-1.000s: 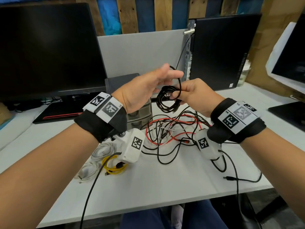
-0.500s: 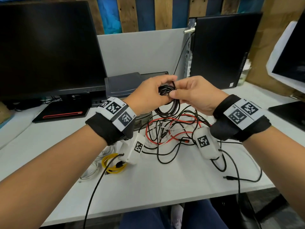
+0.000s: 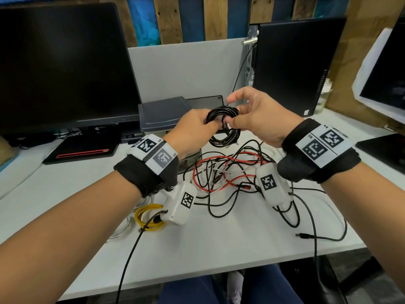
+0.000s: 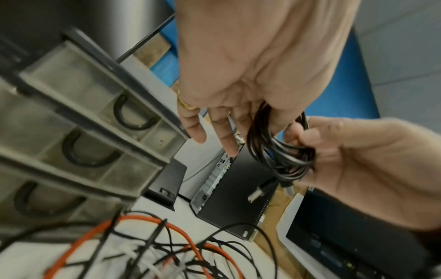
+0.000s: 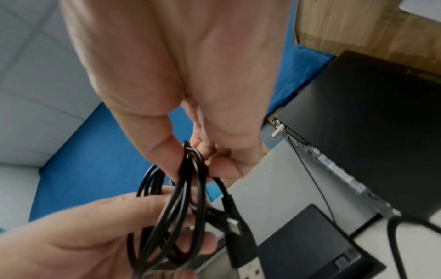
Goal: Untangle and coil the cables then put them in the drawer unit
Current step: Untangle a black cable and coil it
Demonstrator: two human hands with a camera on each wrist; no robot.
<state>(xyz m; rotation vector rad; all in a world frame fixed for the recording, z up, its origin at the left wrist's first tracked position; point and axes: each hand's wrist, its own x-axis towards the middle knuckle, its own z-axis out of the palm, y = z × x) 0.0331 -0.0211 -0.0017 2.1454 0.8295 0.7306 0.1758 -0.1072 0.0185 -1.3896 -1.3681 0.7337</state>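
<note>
White desk (image 3: 230, 249), grey partition (image 3: 186, 69), wooden slat wall (image 3: 215, 16)

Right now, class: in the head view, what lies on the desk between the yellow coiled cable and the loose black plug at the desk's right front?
Between yellow coiled cable and black plug, the head view shows black cable loops from the tangle, then bare desk.

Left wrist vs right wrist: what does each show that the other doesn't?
Only the left wrist view shows the drawer unit with its three drawer fronts, and the red cable tangled with black ones on the desk. Only the right wrist view shows a USB plug close up. Both show the black coil held by the left hand and the right hand.
</note>
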